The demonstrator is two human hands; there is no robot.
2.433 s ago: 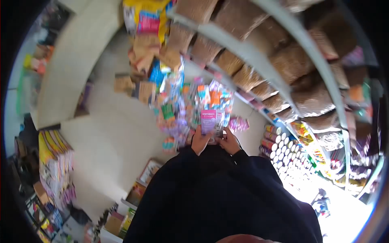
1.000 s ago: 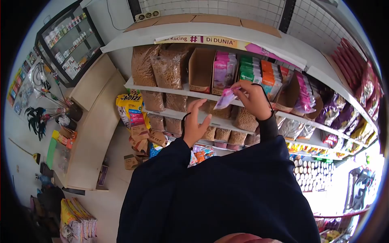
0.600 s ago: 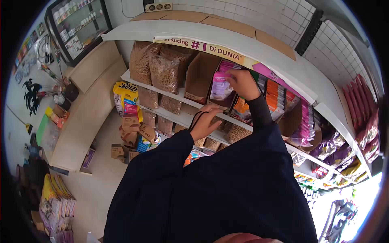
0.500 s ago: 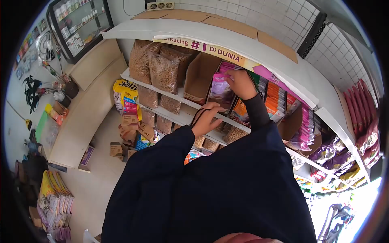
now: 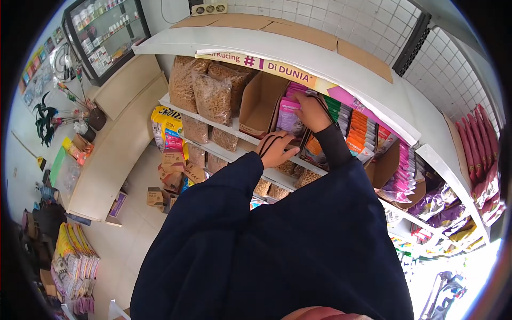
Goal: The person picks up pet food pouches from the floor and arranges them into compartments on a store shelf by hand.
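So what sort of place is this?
Probably a pet shop: the banner says "Kucing", Indonesian for cat, clear bags hold what looks like kibble, and purple pouches are packed together like stock for sale.

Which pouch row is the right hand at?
The pink-and-purple row left of the green row: the right hand is at its front pouch. The orange row and magenta row stand farther right.

This was a pet-food shop: clear bags of kibble [image 5: 213, 101] and rows of pouches [image 5: 288, 116] filled shelves [image 5: 298, 50] mid-frame under a "Kucing #1 Di DUNIA" banner [image 5: 261, 63], a glass cabinet [image 5: 124, 62] of bottles [image 5: 92, 10] stood upper left, and sacks [image 5: 79, 264] were stacked lower left.
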